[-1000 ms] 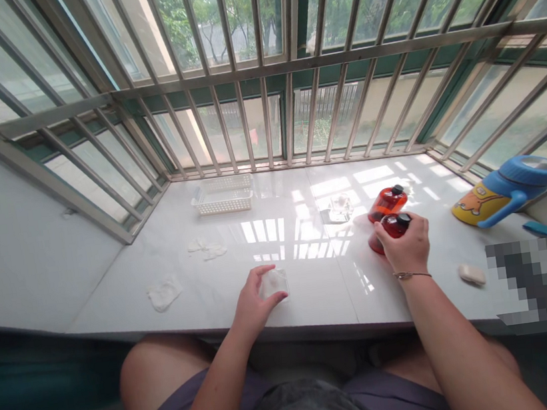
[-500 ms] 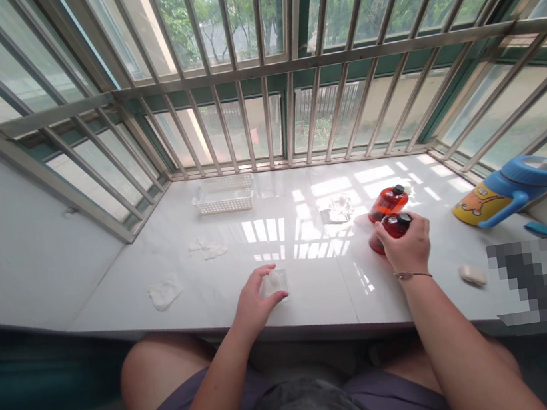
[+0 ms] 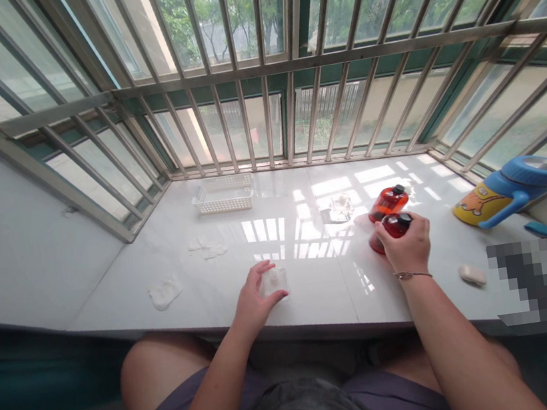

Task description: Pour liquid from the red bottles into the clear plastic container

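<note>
My left hand [image 3: 252, 300] rests at the near middle of the white counter. Its thumb and fingers curve around a small clear square container [image 3: 278, 282] standing there; what is inside it is too faint to tell. My right hand [image 3: 412, 244] is wrapped round a red see-through bottle [image 3: 394, 225] with a black cap, which looks upright on the counter. Just behind it stands a second red bottle [image 3: 386, 202] with a black cap. Farther back, left of the bottles, lies a small clear, shiny item [image 3: 341, 208] in the sunlight.
A white perforated basket [image 3: 224, 205] stands at the back left. Crumpled white pieces [image 3: 164, 293] lie on the left. On the right are a blue and yellow jug [image 3: 497, 196], a pale lump [image 3: 473, 275] and a blurred-out patch. Metal bars [image 3: 269, 118] line the window.
</note>
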`<state>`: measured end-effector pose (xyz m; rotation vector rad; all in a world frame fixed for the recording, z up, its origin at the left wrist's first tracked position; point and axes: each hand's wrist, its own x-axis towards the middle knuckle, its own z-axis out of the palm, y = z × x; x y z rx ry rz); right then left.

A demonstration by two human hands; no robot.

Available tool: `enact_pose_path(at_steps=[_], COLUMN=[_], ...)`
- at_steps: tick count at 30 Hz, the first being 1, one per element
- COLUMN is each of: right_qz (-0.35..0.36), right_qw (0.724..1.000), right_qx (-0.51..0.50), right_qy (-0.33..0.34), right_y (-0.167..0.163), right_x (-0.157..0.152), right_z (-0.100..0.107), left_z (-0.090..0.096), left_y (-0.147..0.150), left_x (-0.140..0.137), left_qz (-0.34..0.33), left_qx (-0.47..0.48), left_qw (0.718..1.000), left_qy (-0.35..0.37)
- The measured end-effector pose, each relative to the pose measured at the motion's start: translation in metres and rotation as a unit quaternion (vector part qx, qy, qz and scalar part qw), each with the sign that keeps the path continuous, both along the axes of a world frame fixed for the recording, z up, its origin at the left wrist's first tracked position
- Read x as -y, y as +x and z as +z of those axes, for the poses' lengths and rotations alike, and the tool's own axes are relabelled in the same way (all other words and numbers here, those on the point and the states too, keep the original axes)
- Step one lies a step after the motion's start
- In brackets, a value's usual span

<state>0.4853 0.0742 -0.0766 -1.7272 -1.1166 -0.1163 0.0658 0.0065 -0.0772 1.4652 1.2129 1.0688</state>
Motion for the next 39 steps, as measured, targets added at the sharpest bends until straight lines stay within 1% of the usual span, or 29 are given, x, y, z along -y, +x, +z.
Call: enact_pose_path(at_steps=[3,8,14,20,24,27,30,32,36,39], right_qz=[-0.001,-0.004,-0.009,-0.012,-0.014,-0.013,-0.012,-0.013,-0.017,-0.017], right_qw=[1.0,1.0,1.0,1.0,1.0,1.0,1.0,1.0,1.0,1.0], right_qx=[0.0,-0.001,0.0,-0.003,-0.002,-0.002,-0.002,-0.003,-0.004,-0.003], right_qy=[0.0,0.0,0.004,0.005,0.004,0.004,0.004,0.004,0.004,0.002], right_y=[0.0,-0.001,-0.002,-0.002,-0.002,-0.002,-0.002,-0.003,-0.003,-0.002], right_x=[0.0,0.001,0.001,0.0,0.0,0.0,0.001,0.001,0.001,0.0], right_z=[0.0,0.001,0.001,0.002,0.002,0.002,0.002,0.002,0.002,0.002], left_z=[-0.001,-0.008,-0.004,-0.003,-0.001,0.007,0.013,0.014,0.009,0.009], left_y=[0.0,0.001,-0.003,-0.003,-0.001,-0.002,-0.002,0.0,0.008,0.013], left_x=[0.0,-0.001,-0.002,-0.005,-0.005,-0.003,0.002,0.005,0.005,0.002], left_qz=[-0.011,0.012,0.007,0.019,0.029,-0.003,-0.032,-0.016,0.035,0.056], left_qx=[-0.007,0.035,-0.035,0.007,-0.028,-0.058,-0.087,-0.092,-0.09,-0.087], left_qw=[1.0,0.999,0.999,1.0,0.998,0.994,0.992,0.993,0.995,0.994], left_qy=[0.011,0.008,0.014,0.017,0.053,0.088,0.087,0.065,0.022,0.028])
